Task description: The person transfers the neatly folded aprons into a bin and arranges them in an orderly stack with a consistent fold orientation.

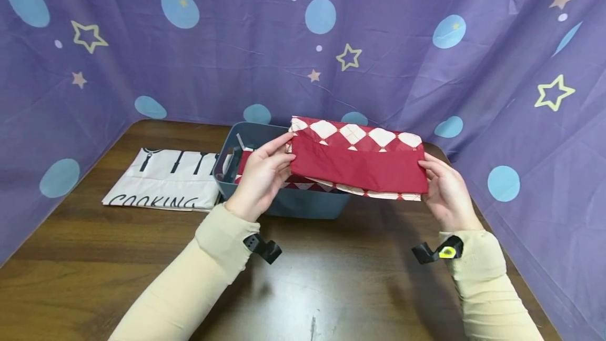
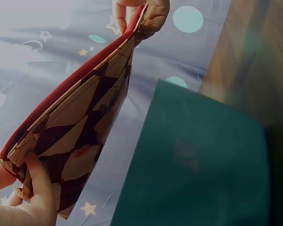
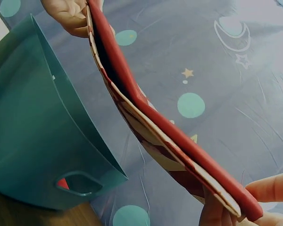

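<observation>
Both hands hold up a folded red cloth (image 1: 360,164) with a red and white diamond pattern along its edges. My left hand (image 1: 265,172) pinches its left end, fingers in front and behind. At the other end, my right hand (image 1: 445,188) pinches the side edge between thumb and fingers. The folded layers show edge-on in the right wrist view, where the cloth (image 3: 146,113) sags slightly along its length. Behind and below it stands a blue-green plastic basket (image 1: 303,205), partly hidden by the cloth and left hand. More red and white patterned fabric (image 1: 310,187) lies inside the basket.
To the basket's left, a folded white cloth (image 1: 165,180) printed with utensils and the word COOKING lies on the brown wooden table (image 1: 303,288). A purple curtain (image 1: 265,41) with stars and blue spots encloses the table's back and sides.
</observation>
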